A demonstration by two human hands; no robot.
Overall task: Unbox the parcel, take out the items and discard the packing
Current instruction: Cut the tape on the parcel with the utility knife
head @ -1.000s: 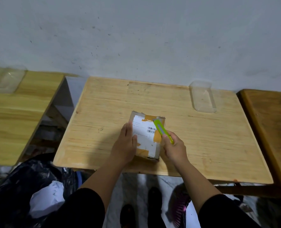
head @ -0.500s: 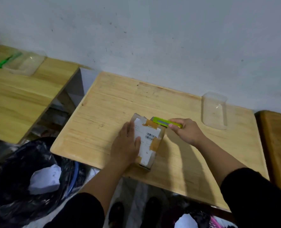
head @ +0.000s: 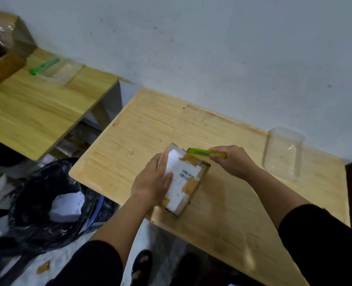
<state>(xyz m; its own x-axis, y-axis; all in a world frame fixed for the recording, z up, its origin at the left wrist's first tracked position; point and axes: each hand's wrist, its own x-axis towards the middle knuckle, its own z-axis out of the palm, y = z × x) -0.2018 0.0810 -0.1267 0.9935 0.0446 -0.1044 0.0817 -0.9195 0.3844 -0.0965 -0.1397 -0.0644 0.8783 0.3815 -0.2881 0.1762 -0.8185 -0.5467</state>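
While the left hand (head: 152, 182) lies flat with straight fingers pressed on the parcel (head: 184, 180), its grip released and merely holding the box down, the right hand (head: 231, 161) has its grip clenched round a lime-green utility knife (head: 205, 153). The knife runs sideways from that grip toward the left hand, its tip at the parcel's far edge, just beyond the left fingertips; whether a blade is out cannot be told. The parcel is a small cardboard box lying on the wooden table (head: 222, 219), under the left palm and just on the near side of the knife grip. It bears a white shipping label (head: 182, 182) with a barcode and strips of brown tape (head: 191, 159) across its top, which is closed.

Well beyond the right grip, toward the wall, a clear plastic container (head: 282, 153) stands on the same table. To the outer side of the left grip, below the table edge, a black bin bag (head: 32, 203) sits open with white crumpled paper (head: 67, 207) inside. Farther off on that side, a second wooden table (head: 36, 112) carries another clear container (head: 61, 72) with a green tool (head: 44, 66) in it, and an open cardboard box (head: 3, 58) at its far corner. Both forearms end in black sleeves, and dark shoes show on the floor below.
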